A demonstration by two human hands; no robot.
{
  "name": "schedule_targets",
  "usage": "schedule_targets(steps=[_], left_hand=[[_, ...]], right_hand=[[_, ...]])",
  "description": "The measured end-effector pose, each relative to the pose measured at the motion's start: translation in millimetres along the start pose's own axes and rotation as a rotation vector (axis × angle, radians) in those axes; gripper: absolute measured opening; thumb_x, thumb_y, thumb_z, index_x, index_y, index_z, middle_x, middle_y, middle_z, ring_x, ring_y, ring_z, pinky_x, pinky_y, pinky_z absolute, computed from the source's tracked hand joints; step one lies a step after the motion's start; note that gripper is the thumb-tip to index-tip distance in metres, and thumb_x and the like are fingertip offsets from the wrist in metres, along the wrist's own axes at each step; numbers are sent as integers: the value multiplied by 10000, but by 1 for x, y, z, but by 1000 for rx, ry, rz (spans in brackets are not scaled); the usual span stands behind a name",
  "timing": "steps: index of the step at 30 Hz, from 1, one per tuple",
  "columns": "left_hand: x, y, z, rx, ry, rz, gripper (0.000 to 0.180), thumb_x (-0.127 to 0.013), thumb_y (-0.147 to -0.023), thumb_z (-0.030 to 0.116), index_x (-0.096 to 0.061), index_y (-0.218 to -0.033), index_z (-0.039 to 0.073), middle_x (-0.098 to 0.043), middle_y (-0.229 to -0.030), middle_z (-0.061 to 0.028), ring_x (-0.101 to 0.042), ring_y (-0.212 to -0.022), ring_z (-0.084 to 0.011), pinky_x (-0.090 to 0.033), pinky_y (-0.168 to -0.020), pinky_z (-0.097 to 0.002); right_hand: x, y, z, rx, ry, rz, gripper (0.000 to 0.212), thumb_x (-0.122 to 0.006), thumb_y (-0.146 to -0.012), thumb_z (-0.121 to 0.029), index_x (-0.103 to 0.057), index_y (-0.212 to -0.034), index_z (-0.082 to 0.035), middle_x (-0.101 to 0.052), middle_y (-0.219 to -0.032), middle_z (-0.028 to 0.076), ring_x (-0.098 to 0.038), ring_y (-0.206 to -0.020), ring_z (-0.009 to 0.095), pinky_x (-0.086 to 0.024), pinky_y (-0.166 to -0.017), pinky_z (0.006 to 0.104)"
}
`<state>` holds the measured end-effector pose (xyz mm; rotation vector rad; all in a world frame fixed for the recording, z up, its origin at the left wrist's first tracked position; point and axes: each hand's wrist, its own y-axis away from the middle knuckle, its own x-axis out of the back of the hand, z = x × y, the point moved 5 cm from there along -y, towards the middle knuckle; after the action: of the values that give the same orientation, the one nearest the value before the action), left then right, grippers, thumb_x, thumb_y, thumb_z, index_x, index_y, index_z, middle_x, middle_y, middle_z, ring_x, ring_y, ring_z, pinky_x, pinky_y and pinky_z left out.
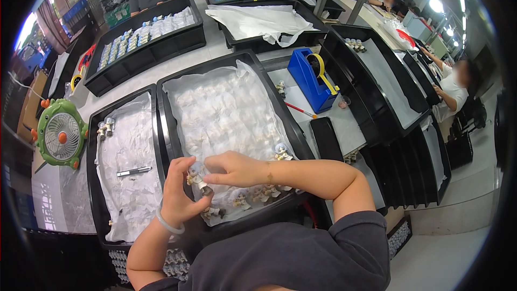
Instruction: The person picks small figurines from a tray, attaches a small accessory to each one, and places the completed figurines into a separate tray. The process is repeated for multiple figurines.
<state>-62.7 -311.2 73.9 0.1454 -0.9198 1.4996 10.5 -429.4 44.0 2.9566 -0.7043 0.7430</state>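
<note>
Since the figurine (196, 175) is small, my left grip (180, 189) seems to brace it end to end while my right grip (230, 169) pinches its side, above the middle black tray's (284, 113) near-left corner, where white paper (223, 110) presumably cushions other figurines (241, 201).

- blue tape dispenser (305, 82), standing upright
- black phone (326, 140), just in front of the tape dispenser
- thin red stick (296, 108), just left of the tape dispenser
- green fan (61, 132), well left of the tape dispenser
</note>
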Motion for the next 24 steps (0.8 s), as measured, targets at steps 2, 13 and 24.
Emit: schedule_targets(steps=[2,13,24], left_hand=[[2,0,3,-22,-25,7,695,-709,-519,102,-435,-1154,34,-469,-996,-135,-466,-826,-231,-405,-682,-304],[0,6,-4,-61,53,68,701,-711,-518,102,-424,-1156,50,-483,-1026,-139,-480,-822,-226,-407,-702,-304],[0,0,8,-138,4,40,690,-727,-540,61,-429,-1162,35,-474,-1076,-159,-488,-926,-258,-421,-742,-318]], right_hand=[[2,0,-1,4,-61,33,318,-523,-840,-320,-495,-766,-12,-477,-577,84,-445,-527,168,-362,-510,317],[1,3,-5,-18,-135,-24,251,-488,-843,-253,-487,-768,-14,-519,-610,109,-483,-550,207,-384,-545,331],[4,3,-3,-59,-134,-12,218,-493,-837,-219,-504,-796,-5,-538,-635,114,-518,-580,205,-402,-564,332]])
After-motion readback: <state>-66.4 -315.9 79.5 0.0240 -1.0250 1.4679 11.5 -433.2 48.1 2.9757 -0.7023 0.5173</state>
